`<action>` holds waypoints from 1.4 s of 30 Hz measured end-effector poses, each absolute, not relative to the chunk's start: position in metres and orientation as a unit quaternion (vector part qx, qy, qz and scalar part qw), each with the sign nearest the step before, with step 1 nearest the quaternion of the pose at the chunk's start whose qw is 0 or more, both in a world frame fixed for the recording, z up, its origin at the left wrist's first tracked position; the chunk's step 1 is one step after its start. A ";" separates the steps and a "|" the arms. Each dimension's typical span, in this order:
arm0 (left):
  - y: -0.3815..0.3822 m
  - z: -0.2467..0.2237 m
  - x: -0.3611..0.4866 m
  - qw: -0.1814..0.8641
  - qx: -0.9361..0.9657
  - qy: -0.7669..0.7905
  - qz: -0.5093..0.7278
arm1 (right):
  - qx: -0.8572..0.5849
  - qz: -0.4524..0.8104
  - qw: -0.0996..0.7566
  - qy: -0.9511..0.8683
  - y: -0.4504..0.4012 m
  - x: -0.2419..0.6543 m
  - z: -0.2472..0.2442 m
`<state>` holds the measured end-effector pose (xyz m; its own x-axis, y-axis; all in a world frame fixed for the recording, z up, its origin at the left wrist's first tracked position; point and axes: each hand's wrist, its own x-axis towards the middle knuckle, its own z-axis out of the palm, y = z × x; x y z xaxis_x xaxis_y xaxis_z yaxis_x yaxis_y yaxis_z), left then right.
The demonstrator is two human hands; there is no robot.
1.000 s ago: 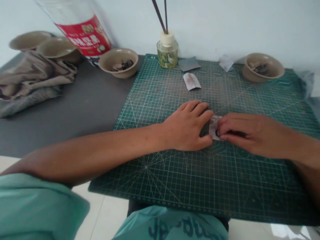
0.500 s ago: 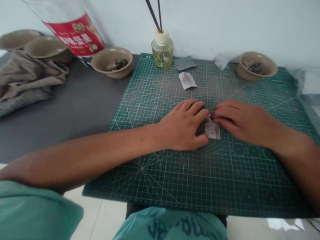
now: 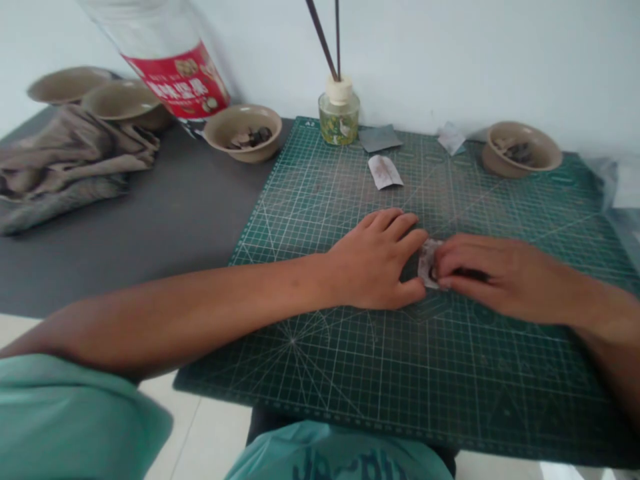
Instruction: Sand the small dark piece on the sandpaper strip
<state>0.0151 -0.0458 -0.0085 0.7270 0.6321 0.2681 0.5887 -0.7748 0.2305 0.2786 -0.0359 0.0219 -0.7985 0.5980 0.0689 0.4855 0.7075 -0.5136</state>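
A small whitish sheet [image 3: 426, 261] with brown smudges, which looks like worn sandpaper, lies on the green cutting mat [image 3: 330, 373]. My left hand [image 3: 383, 260] is spread flat, with thumb and fingertips at the sheet's left edge. On the other side, my right hand [image 3: 480, 273] is pinched shut over the sheet. A small dark piece shows partly at its fingertips; its kind is hidden by the fingers. Most of the sheet's right half is covered by that hand.
Behind are a curled smudged sheet [image 3: 385, 172], a grey sheet [image 3: 380, 138], a pale scrap [image 3: 451, 138] and a reed diffuser [image 3: 340, 120]. Bowls of small pieces stand left [image 3: 245, 143] and right [image 3: 520, 157]. Far left are a red-labelled jar [image 3: 185, 83] and a crumpled cloth [image 3: 75, 150].
My right hand has slid toward me across the sheet, from its upper edge to its lower part. My left hand stays at the sheet's left edge. The whole view has shifted slightly.
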 end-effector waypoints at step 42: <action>-0.043 -0.005 0.014 0.138 0.899 0.342 0.238 | -0.477 0.389 0.404 -0.677 -0.048 0.257 0.028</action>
<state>0.0137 -0.0431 -0.0048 0.6533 0.6803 0.3322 0.5488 -0.7278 0.4112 0.2570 -0.0482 0.0281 -0.2181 0.9600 0.1758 0.3316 0.2423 -0.9118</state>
